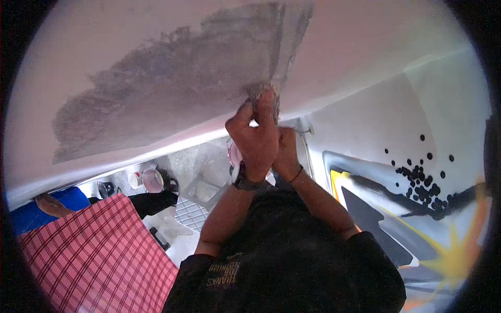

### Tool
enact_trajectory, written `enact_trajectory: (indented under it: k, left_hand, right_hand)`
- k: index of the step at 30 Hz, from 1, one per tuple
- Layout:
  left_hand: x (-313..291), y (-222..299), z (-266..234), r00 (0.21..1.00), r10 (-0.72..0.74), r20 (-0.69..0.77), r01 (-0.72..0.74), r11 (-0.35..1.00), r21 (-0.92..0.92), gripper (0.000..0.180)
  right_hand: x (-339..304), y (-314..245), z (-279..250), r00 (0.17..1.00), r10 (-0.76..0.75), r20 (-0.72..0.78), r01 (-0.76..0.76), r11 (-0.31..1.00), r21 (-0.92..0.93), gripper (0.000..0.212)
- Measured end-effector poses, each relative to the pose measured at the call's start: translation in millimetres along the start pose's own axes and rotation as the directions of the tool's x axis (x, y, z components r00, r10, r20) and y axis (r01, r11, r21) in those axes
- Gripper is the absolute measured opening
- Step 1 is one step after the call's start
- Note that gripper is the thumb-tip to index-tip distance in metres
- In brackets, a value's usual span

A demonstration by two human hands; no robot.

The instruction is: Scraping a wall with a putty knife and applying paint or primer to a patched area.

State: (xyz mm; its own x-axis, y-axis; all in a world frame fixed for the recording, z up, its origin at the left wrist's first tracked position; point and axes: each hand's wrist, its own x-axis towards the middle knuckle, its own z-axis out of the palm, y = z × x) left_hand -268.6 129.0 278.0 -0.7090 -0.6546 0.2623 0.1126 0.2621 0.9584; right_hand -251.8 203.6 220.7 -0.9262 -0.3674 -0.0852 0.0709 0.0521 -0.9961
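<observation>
Soft pinkish daylight, slight blur, dark fisheye rim.

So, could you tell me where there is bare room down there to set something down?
Bare floor shows between the paint tray and the wall. Beside the pink bucket and small cup it is crowded. Both hands, left and right, work against the grey patch.

A room under renovation, mid-way through wall finishing.

A large grey patch of fresh plaster (172, 78) spreads over the smooth pale wall (365, 47). Below that patch, on a dusty concrete floor (203, 161), stand paint pots (152, 180) and a plastic paint tray (192, 213). To the right of the patch, a painted mural (417, 208) in black, yellow and orange covers the adjoining wall.
</observation>
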Motion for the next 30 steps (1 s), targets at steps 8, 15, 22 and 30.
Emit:
enact_trajectory:
  k: [8,15,22,30]
  left_hand:
    - [-2,0,2,0.999,-0.024,0.022,0.025,0.999,-0.029,0.032]
    - [-4,2,3,0.997,-0.073,0.035,0.073,0.997,0.016,0.031]
    - [-2,6,5,0.997,0.060,0.050,-0.061,0.998,0.023,0.027]
    - [4,7,4,0.999,0.001,0.048,0.000,1.000,-0.010,0.032]
  right_hand:
    - [2,2,-3,1.000,-0.022,-0.021,0.023,0.999,0.026,0.027]
    - [-3,3,-7,0.998,0.065,-0.019,-0.064,0.998,0.029,0.029]
    - [0,0,-10,1.000,0.004,-0.016,-0.004,1.000,0.008,0.027]
    - [3,-8,-4,0.996,0.083,-0.021,-0.084,0.992,-0.092,0.024]
